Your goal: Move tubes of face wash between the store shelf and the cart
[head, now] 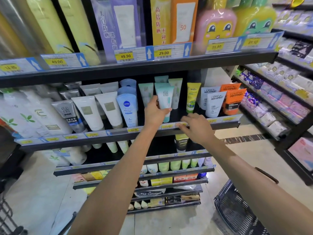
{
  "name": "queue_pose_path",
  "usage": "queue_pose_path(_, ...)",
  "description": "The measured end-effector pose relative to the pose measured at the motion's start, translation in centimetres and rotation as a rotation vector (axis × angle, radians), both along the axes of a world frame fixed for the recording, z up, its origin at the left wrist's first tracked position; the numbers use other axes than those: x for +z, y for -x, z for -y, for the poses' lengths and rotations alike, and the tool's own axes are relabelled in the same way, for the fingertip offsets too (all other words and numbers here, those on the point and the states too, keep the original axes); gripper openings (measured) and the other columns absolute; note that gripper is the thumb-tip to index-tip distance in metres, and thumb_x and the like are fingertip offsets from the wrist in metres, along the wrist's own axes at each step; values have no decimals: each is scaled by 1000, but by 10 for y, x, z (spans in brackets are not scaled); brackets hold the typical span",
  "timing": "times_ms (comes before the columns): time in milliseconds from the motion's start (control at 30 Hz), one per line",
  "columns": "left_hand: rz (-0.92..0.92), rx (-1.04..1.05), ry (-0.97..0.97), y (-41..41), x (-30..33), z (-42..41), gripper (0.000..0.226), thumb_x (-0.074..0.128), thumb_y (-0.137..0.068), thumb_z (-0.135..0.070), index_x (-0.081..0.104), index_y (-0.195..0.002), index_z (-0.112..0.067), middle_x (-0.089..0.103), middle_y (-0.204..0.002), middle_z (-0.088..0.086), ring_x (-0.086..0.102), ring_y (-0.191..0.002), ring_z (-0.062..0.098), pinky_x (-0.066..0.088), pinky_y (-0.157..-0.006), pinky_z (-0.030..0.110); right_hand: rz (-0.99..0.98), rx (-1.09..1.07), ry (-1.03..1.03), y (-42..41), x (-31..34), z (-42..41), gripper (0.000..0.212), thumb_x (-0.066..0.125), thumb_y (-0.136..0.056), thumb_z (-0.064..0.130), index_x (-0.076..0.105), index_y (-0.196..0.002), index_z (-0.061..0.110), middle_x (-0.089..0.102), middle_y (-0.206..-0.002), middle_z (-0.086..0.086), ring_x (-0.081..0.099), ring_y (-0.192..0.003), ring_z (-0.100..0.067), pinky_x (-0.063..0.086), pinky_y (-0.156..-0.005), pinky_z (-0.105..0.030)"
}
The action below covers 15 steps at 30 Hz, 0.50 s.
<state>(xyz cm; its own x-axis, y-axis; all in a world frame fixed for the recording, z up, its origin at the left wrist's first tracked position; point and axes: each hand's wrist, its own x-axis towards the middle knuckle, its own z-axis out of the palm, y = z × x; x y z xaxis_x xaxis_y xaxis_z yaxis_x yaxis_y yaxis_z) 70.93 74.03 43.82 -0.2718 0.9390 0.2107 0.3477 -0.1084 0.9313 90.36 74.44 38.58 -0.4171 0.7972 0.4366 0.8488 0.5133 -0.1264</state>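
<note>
I note the pale teal face wash tube [165,100] at frame centre, standing cap-down, long axis near upright, on the middle shelf [169,128]. My left hand [155,112] grasps its lower body, thumb across the front. My right hand [194,127] hovers lower right of it, fingers loosely spread, holding nothing, above the shelf's price strip. The left is plainly nearer. The tube's cap is partly hidden by fingers. The basket [237,211], lower right, is cut off by my right forearm.
</note>
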Motion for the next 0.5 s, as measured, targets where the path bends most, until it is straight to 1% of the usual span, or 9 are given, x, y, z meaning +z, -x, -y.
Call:
queue_pose_path(67,-66,42,13,-2,-6,-2,47,87,-78,-10,61,-117,-13,72,-118,7,69,-109,24,59,-89,37,-1,8,-18,0,-1,-1,38,54,-99,51,72,-102,18,61,-82,-3,60,-83,-28,36,-70,-36)
queue_pose_path(133,-103,78,26,-2,-10,-4,48,87,-78,-12,61,-118,-11,72,-119,8,68,-109,23,58,-89,36,-19,11,-48,0,-3,-1,32,60,-98,47,72,-100,18,59,-80,-2,60,-81,-28,41,-71,-38)
queue_pose_path(200,-111,98,32,-2,-10,-7,48,87,-79,-12,61,-119,-11,71,-120,9,67,-112,24,58,-92,38,-22,14,-76,0,-5,0,31,61,-98,46,72,-99,17,58,-79,-2,60,-79,-28,44,-70,-40)
queue_pose_path(333,-125,112,43,-3,-8,-13,47,84,-82,-10,60,-122,-10,70,-122,10,66,-115,24,58,-95,40,-16,24,-102,0,-7,-1,33,59,-98,47,72,-98,16,57,-77,-2,59,-77,-27,44,-68,-40)
queue_pose_path(500,-168,123,58,-3,-7,-23,46,85,-81,-13,59,-120,-10,69,-122,10,65,-116,25,56,-97,40,-69,18,-110,1,-10,-2,27,66,-96,42,71,-92,16,54,-74,0,57,-74,-27,43,-66,-39)
